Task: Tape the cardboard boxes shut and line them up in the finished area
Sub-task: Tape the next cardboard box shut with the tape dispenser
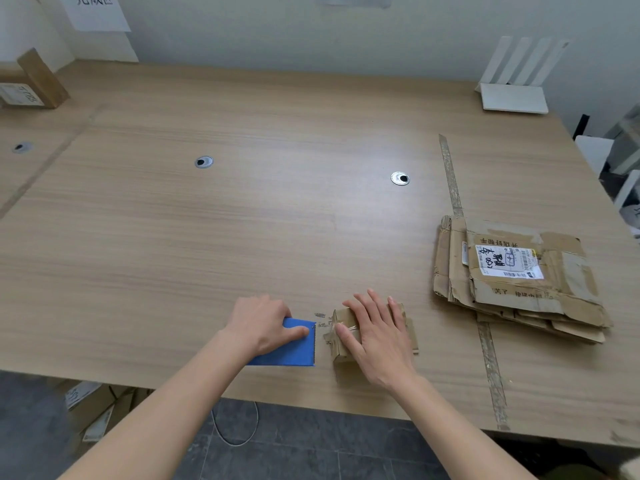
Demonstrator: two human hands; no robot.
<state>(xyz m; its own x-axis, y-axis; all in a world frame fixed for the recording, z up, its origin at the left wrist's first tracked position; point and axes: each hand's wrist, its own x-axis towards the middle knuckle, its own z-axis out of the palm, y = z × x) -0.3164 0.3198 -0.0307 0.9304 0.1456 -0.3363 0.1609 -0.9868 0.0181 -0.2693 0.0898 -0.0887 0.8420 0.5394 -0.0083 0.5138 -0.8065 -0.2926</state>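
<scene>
So far only one small cardboard box [360, 336] is in work, near the front edge of the tabletop [277, 220]. The right hand [377, 336] lies flat on it, fingers straight and spread, pressing the top down where clear tape seems to run across the left end. The left hand [261, 323] grips a blue tape dispenser [289, 344] just beside the box, thumb curled over its top, the toothed edge facing the box. By my reading, the strip is being cut or has just been cut, so this box looks nearly sealed but not yet moved.

A stack of flattened cardboard boxes [519, 278] waits at the right, well apart from the hands; those remain to be formed and taped. At the far left corner sits a closed box [31, 81] below a paper sign [95, 10] on the wall, which may mark the finished area; I cannot read it surely.

Between the hands and that corner the wood is open. A strip of old tape [453, 181] runs across the right side. The box sits close to the near edge, so a careless pull could tip it off.
</scene>
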